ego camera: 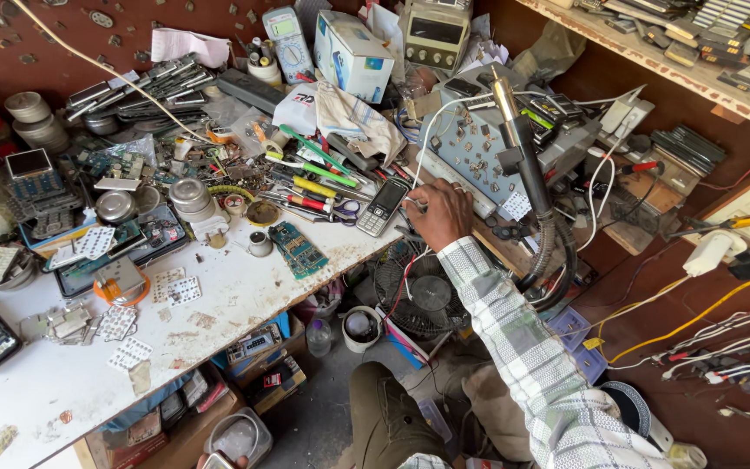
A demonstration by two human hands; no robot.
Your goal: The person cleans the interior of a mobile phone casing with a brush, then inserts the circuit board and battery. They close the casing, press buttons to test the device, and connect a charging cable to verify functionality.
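Observation:
My right hand (pixel 438 213), in a checked sleeve, reaches to the far edge of the white bench (pixel 219 304). Its fingers are curled beside a dark bar phone (pixel 384 206) and a white wire (pixel 423 139); whether they pinch anything is hidden. A green circuit board (pixel 297 249) lies just left of the phone. Screwdrivers with coloured handles (pixel 310 187) lie behind it. Only a sliver of fingers, perhaps my left hand (pixel 219 460), shows at the bottom edge.
A black gooseneck tool (pixel 527 165) stands right of my hand, over a grey station (pixel 479 148) strewn with small parts. A small fan (pixel 418 291) sits below the bench edge. Multimeter (pixel 284 35), white box (pixel 353 54) and phone parts crowd the back; loose wires (pixel 722 347) hang at right.

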